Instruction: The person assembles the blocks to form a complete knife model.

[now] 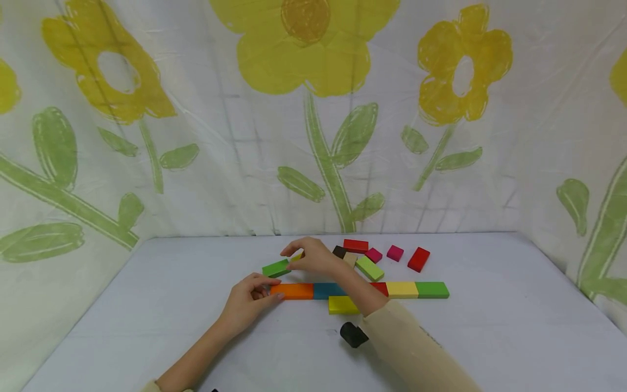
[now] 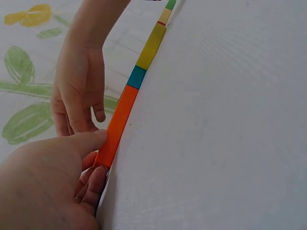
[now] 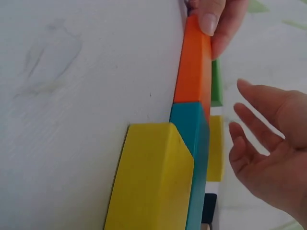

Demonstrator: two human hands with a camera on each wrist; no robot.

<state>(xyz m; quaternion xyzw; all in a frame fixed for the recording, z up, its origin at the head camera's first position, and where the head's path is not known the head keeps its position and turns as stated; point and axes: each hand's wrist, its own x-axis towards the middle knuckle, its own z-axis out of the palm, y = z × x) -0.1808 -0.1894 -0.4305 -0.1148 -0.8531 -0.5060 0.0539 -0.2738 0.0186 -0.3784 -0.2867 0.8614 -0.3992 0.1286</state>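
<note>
My left hand point(image 1: 247, 302) pinches the left end of an orange block point(image 1: 296, 292) between thumb and fingers. That block begins a straight row on the table, followed by a blue block point(image 1: 325, 291), a red block point(image 1: 380, 288), a cream block point(image 1: 403, 290) and a green block point(image 1: 432, 290). A yellow block point(image 1: 343, 305) lies against the row's front side. Behind the row, my right hand point(image 3: 268, 139) holds nothing, its fingers spread. It is nearest to a second green block point(image 1: 275, 268) and another yellow block point(image 3: 216, 148), which it partly hides in the head view.
Loose behind the row lie a lime block point(image 1: 369, 268), a tan block point(image 1: 350, 258), a black block point(image 1: 339, 251), two more red blocks point(image 1: 356, 246) and two pink blocks point(image 1: 394, 252). A flowered curtain point(image 1: 245, 179) hangs behind the table point(image 1: 147, 305).
</note>
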